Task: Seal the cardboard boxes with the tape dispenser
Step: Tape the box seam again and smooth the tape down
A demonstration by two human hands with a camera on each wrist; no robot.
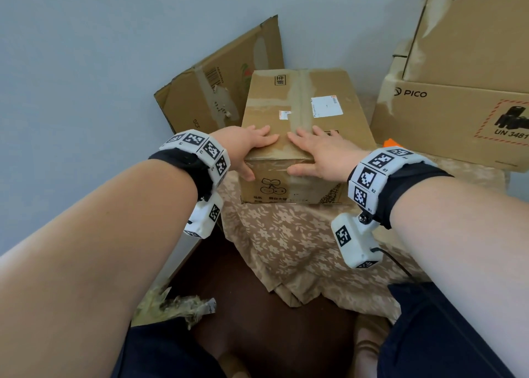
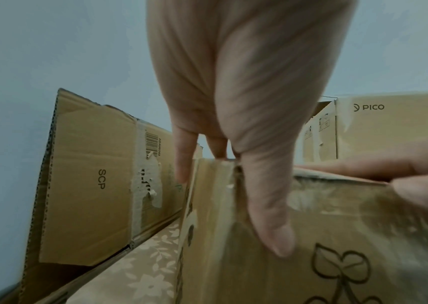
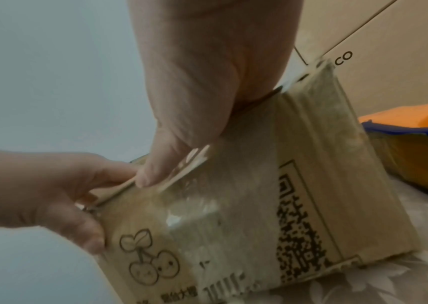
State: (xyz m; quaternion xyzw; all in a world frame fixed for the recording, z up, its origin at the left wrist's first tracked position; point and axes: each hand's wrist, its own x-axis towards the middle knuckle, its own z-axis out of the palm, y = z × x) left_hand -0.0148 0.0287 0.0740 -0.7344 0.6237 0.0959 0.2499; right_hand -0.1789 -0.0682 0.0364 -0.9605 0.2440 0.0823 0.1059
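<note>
Both hands lie flat on the near end of the cardboard box [image 1: 306,120]. The left hand [image 1: 246,145] has its fingers straight on the top face and its thumb [image 2: 272,216] hanging down over the front face. The right hand [image 1: 320,154] lies likewise, fingers spread flat on top, thumb [image 3: 161,164] over the front edge at the glossy tape strip [image 3: 195,205]. Neither hand curls around anything; both press open-palmed. The box sits on a floral cloth [image 1: 286,243], flaps closed, with tape along the centre seam, white labels on top and a cherry drawing [image 1: 272,187] on the front.

The tape dispenser [image 3: 410,131], orange and blue, rests on the cloth just right of the box, only a sliver showing in the head view. A flattened carton [image 1: 217,88] leans on the wall behind left. Stacked PICO boxes [image 1: 458,91] stand at right. Crumpled tape scraps [image 1: 177,306] lie near the left knee.
</note>
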